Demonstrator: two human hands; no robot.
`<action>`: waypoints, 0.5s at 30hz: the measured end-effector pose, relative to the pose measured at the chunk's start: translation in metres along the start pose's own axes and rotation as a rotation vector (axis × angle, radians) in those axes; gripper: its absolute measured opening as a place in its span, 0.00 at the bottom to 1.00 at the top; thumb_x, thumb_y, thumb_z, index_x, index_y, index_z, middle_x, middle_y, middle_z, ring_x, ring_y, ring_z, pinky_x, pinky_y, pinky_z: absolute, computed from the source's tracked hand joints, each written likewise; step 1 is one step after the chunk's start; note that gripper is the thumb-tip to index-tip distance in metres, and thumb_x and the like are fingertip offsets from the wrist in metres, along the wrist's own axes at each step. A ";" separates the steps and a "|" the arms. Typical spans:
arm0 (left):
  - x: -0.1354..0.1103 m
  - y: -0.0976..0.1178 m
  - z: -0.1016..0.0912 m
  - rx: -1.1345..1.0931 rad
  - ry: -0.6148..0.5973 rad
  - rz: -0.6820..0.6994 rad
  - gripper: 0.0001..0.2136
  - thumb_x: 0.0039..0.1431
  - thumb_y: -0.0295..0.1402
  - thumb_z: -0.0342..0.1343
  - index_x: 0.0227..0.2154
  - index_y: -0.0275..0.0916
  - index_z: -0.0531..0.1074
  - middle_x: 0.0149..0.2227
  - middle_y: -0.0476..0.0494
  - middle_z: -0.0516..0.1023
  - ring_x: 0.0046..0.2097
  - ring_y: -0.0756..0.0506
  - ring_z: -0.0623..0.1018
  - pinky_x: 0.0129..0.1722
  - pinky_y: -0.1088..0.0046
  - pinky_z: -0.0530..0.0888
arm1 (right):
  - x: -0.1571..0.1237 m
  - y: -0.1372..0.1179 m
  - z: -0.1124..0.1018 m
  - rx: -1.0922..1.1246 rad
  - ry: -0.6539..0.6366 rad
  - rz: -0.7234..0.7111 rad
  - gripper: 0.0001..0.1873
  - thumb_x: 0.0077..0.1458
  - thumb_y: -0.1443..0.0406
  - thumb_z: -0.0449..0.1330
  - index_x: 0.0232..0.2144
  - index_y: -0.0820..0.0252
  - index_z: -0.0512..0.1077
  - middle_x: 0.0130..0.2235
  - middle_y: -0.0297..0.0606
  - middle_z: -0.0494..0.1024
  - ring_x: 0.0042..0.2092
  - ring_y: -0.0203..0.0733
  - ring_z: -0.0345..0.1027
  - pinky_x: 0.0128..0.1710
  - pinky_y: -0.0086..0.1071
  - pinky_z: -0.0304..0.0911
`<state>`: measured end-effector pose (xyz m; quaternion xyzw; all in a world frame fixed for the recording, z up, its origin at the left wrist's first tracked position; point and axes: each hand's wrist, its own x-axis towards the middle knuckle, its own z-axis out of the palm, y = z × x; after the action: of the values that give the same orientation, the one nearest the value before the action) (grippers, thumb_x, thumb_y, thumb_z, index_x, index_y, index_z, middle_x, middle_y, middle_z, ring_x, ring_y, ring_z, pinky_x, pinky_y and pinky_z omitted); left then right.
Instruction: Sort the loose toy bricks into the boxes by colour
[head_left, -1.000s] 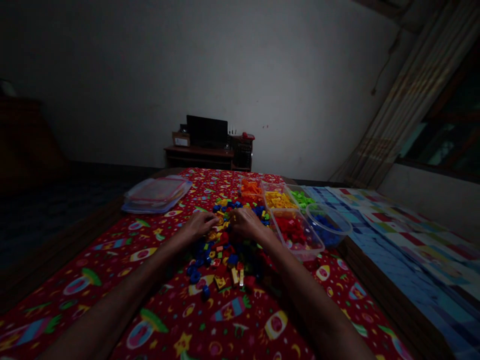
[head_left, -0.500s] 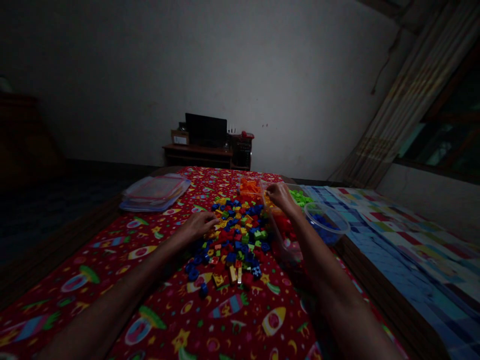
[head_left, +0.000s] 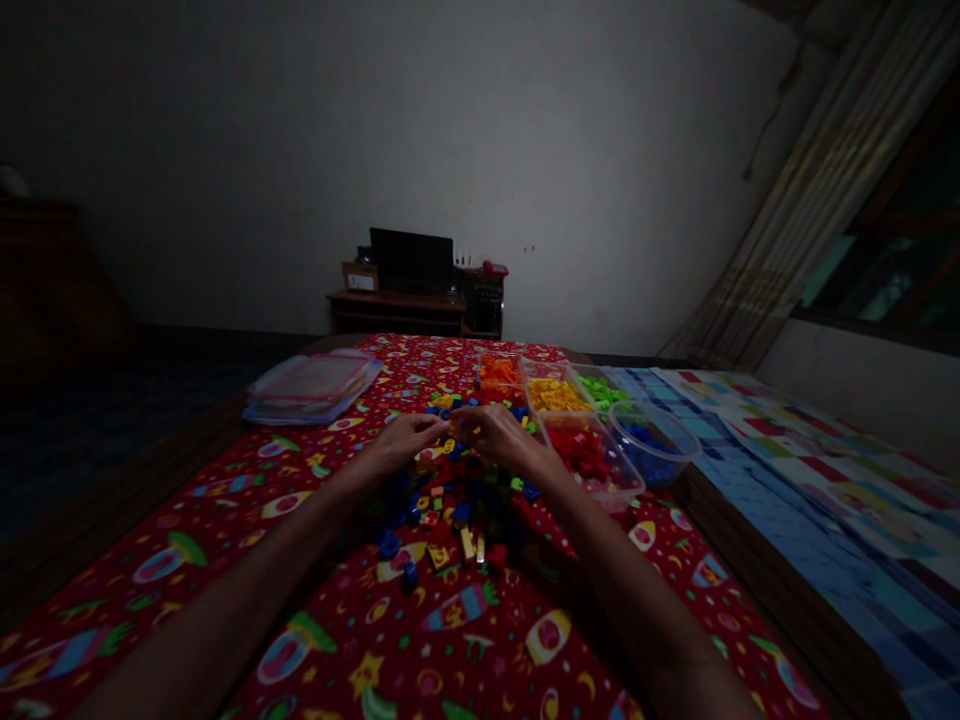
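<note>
A pile of mixed toy building bricks (head_left: 442, 492) in red, blue, yellow and green lies on the red patterned cloth. Over the far part of the pile my left hand (head_left: 407, 438) has its fingers pinched together; what they hold is too small and dark to make out. My right hand (head_left: 495, 432) is close beside it, fingertips nearly meeting the left ones and also closed, with the contents hidden. To the right stand clear containers of sorted bricks: orange bricks (head_left: 500, 372), yellow bricks (head_left: 556, 394), green bricks (head_left: 602, 391), red bricks (head_left: 581, 452) and, in a round tub, blue bricks (head_left: 649, 448).
Stacked plastic lids (head_left: 313, 385) rest at the table's far left. A blue checked cloth (head_left: 780, 530) spreads beyond the table's wooden right edge (head_left: 757, 560). Against the back wall is a desk with a dark monitor (head_left: 412, 260).
My right hand has moved left from above the yellow bricks' container to the pile, next to my left hand. My left hand has shifted slightly right and away from me.
</note>
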<state>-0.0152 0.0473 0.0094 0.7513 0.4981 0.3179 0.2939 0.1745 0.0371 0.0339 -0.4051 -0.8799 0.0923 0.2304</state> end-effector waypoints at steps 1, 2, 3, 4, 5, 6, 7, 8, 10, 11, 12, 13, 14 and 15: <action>0.001 0.001 0.001 0.002 -0.001 0.009 0.24 0.50 0.54 0.48 0.27 0.35 0.74 0.27 0.47 0.76 0.33 0.44 0.74 0.30 0.73 0.68 | -0.001 -0.003 0.000 -0.022 -0.002 -0.001 0.11 0.58 0.66 0.55 0.42 0.60 0.74 0.36 0.40 0.78 0.37 0.37 0.70 0.33 0.25 0.56; 0.002 0.001 0.002 0.001 0.000 0.016 0.24 0.50 0.54 0.48 0.27 0.35 0.75 0.27 0.46 0.76 0.33 0.44 0.74 0.31 0.73 0.68 | -0.002 -0.005 0.000 -0.054 -0.001 0.010 0.11 0.58 0.66 0.54 0.41 0.60 0.74 0.35 0.40 0.78 0.35 0.36 0.70 0.32 0.25 0.54; 0.004 -0.001 0.003 0.000 0.004 0.023 0.25 0.50 0.54 0.47 0.27 0.35 0.75 0.27 0.46 0.77 0.33 0.44 0.74 0.31 0.73 0.69 | -0.003 -0.007 -0.002 -0.092 0.000 0.030 0.11 0.59 0.66 0.53 0.40 0.60 0.74 0.33 0.40 0.78 0.34 0.36 0.69 0.32 0.26 0.53; 0.005 -0.003 0.003 0.004 0.006 0.032 0.25 0.50 0.54 0.47 0.27 0.35 0.75 0.27 0.46 0.77 0.33 0.43 0.75 0.32 0.72 0.69 | -0.005 -0.008 -0.004 -0.133 0.001 0.055 0.11 0.59 0.65 0.53 0.39 0.60 0.74 0.33 0.40 0.78 0.33 0.36 0.69 0.31 0.26 0.52; 0.007 -0.007 0.002 0.016 0.005 0.042 0.25 0.50 0.54 0.47 0.28 0.35 0.76 0.28 0.45 0.78 0.34 0.43 0.75 0.33 0.72 0.70 | -0.006 -0.008 -0.006 -0.172 0.006 0.082 0.12 0.60 0.64 0.52 0.38 0.60 0.74 0.32 0.41 0.77 0.33 0.36 0.68 0.30 0.26 0.52; 0.008 -0.010 0.000 0.041 -0.006 0.051 0.24 0.50 0.53 0.47 0.28 0.35 0.76 0.29 0.44 0.79 0.35 0.42 0.76 0.34 0.71 0.70 | -0.008 -0.008 -0.009 -0.204 0.013 0.111 0.13 0.60 0.62 0.51 0.37 0.60 0.74 0.32 0.41 0.77 0.32 0.36 0.68 0.30 0.27 0.51; 0.009 -0.014 -0.003 0.082 -0.030 0.057 0.23 0.49 0.52 0.48 0.29 0.36 0.77 0.30 0.44 0.79 0.35 0.42 0.76 0.34 0.71 0.70 | -0.009 -0.006 -0.011 -0.226 0.021 0.135 0.14 0.61 0.61 0.51 0.36 0.60 0.74 0.32 0.41 0.77 0.32 0.36 0.67 0.30 0.27 0.51; 0.009 -0.019 -0.007 0.135 -0.072 0.056 0.21 0.48 0.50 0.50 0.30 0.36 0.77 0.31 0.43 0.80 0.35 0.41 0.77 0.35 0.71 0.71 | -0.010 -0.003 -0.014 -0.242 0.027 0.161 0.15 0.61 0.60 0.50 0.36 0.60 0.74 0.32 0.41 0.77 0.32 0.36 0.67 0.30 0.27 0.51; 0.007 -0.026 -0.016 0.242 -0.186 0.038 0.18 0.45 0.45 0.53 0.31 0.37 0.78 0.34 0.43 0.80 0.37 0.41 0.77 0.37 0.70 0.71 | -0.011 0.009 -0.022 -0.276 0.028 0.224 0.16 0.61 0.58 0.50 0.34 0.60 0.74 0.32 0.41 0.77 0.32 0.36 0.67 0.30 0.27 0.52; 0.006 -0.029 -0.020 0.281 -0.237 0.025 0.16 0.44 0.41 0.54 0.33 0.37 0.78 0.36 0.42 0.81 0.39 0.41 0.77 0.38 0.70 0.71 | -0.011 0.017 -0.026 -0.299 0.024 0.263 0.17 0.61 0.58 0.50 0.34 0.60 0.75 0.32 0.41 0.77 0.32 0.36 0.68 0.29 0.27 0.52; 0.005 -0.031 -0.023 0.314 -0.275 0.010 0.16 0.43 0.38 0.55 0.35 0.38 0.78 0.38 0.42 0.81 0.41 0.40 0.77 0.40 0.70 0.71 | -0.010 0.026 -0.031 -0.325 0.020 0.309 0.17 0.61 0.58 0.50 0.34 0.61 0.75 0.33 0.41 0.78 0.32 0.36 0.68 0.29 0.27 0.53; 0.004 -0.033 -0.025 0.344 -0.295 -0.003 0.16 0.42 0.36 0.55 0.36 0.38 0.77 0.40 0.43 0.81 0.43 0.41 0.77 0.42 0.71 0.71 | -0.009 0.036 -0.037 -0.356 0.021 0.356 0.17 0.60 0.59 0.50 0.34 0.61 0.75 0.33 0.42 0.78 0.33 0.37 0.69 0.30 0.27 0.54; 0.003 -0.034 -0.026 0.373 -0.302 -0.011 0.17 0.41 0.33 0.54 0.37 0.39 0.77 0.41 0.44 0.80 0.44 0.41 0.77 0.43 0.71 0.71 | -0.008 0.047 -0.044 -0.390 0.030 0.405 0.17 0.60 0.59 0.50 0.35 0.62 0.75 0.35 0.44 0.78 0.34 0.38 0.69 0.31 0.27 0.55; 0.002 -0.035 -0.025 0.404 -0.304 -0.010 0.17 0.41 0.32 0.54 0.37 0.40 0.77 0.42 0.45 0.80 0.44 0.42 0.77 0.44 0.71 0.70 | -0.006 0.059 -0.050 -0.423 0.046 0.451 0.16 0.60 0.60 0.50 0.37 0.63 0.75 0.37 0.45 0.78 0.36 0.39 0.70 0.32 0.27 0.57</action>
<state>-0.0530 0.0640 -0.0009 0.8314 0.5054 0.0941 0.2109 0.2416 0.0695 0.0555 -0.6310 -0.7622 -0.0531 0.1344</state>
